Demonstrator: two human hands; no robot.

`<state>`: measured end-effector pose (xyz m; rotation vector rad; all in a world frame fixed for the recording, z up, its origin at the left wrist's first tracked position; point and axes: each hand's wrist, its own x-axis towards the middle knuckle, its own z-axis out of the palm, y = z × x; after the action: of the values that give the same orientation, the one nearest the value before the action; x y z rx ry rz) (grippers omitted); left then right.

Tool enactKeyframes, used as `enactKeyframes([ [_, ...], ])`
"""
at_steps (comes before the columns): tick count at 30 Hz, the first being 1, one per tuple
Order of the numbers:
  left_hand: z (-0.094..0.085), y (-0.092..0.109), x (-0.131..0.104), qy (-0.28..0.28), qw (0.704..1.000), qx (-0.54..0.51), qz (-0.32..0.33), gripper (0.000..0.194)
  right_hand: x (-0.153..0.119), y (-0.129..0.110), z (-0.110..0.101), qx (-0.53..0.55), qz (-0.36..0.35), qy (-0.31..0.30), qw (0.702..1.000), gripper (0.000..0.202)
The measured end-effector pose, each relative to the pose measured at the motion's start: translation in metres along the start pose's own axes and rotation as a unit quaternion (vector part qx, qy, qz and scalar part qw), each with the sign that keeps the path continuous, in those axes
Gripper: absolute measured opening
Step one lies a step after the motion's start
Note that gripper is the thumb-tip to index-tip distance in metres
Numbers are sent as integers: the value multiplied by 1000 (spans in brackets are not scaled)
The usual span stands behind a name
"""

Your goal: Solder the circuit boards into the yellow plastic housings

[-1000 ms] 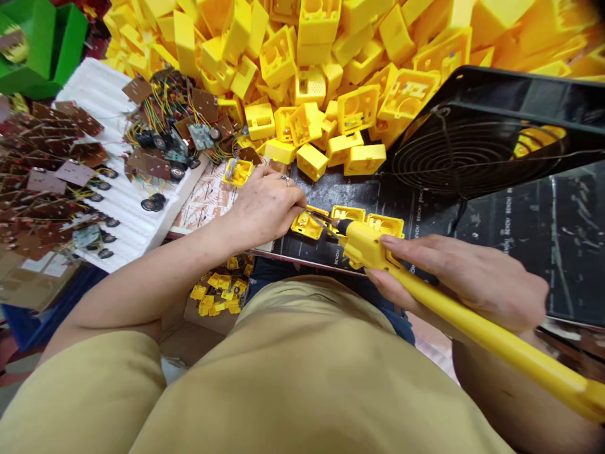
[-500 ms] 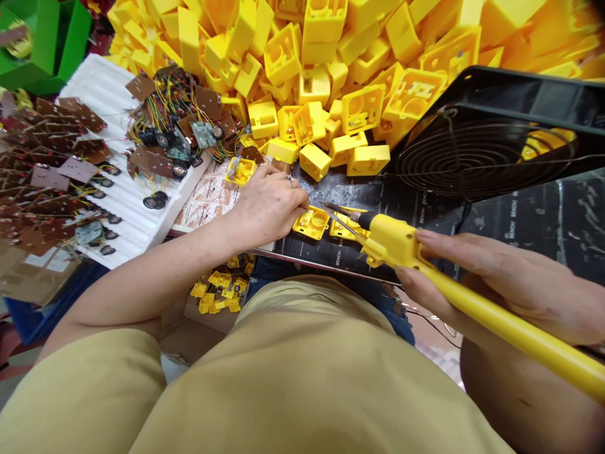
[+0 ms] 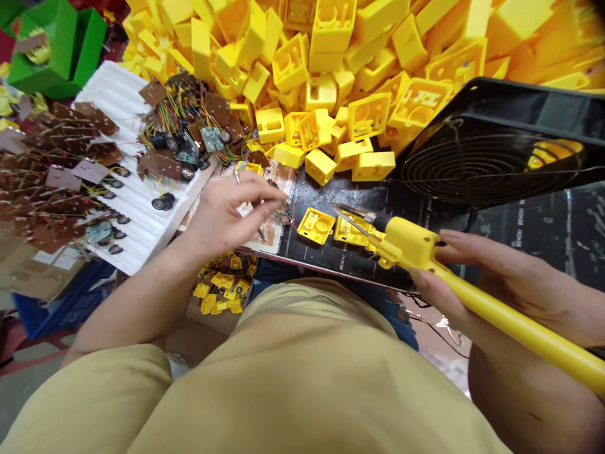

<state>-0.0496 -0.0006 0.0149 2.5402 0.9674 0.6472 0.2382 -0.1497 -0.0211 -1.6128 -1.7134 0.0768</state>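
My right hand (image 3: pixel 515 284) is closed round a yellow soldering iron (image 3: pixel 411 243) with a dark tip holder. Its tip points left, just above a yellow plastic casing (image 3: pixel 350 228). Left of that, a second open casing (image 3: pixel 316 225) with a round speaker grille lies face up on the black bench surface (image 3: pixel 373 198). The fingertips of my left hand (image 3: pixel 236 211) are pinched together on thin wires (image 3: pixel 289 217), beside the second casing; what the wires join to is partly hidden. Behind this hand, another yellow casing (image 3: pixel 250 168) shows in part.
Yellow housings (image 3: pixel 321 167) are heaped along the back. A black fan (image 3: pixel 472 151) stands at right. On the left, a white foam tray (image 3: pixel 137 236) bears brown circuit boards (image 3: pixel 61 164) with wires and small speakers. Below the bench edge, a box holds yellow parts (image 3: pixel 227 284).
My left hand has moved left off the nearer casing, and thin wires now show at its fingertips. The soldering iron stays over the right casing. The whole view has shifted slightly.
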Motion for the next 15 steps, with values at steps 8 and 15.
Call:
enactKeyframes([
  [8, 50, 4, -31, 73, 988, 99, 94, 13, -4, -36, 2, 163, 107, 39, 980, 22],
  [15, 33, -5, -14, 77, 987, -120, -79, 15, -16, -10, -2, 83, 73, 36, 993, 47],
])
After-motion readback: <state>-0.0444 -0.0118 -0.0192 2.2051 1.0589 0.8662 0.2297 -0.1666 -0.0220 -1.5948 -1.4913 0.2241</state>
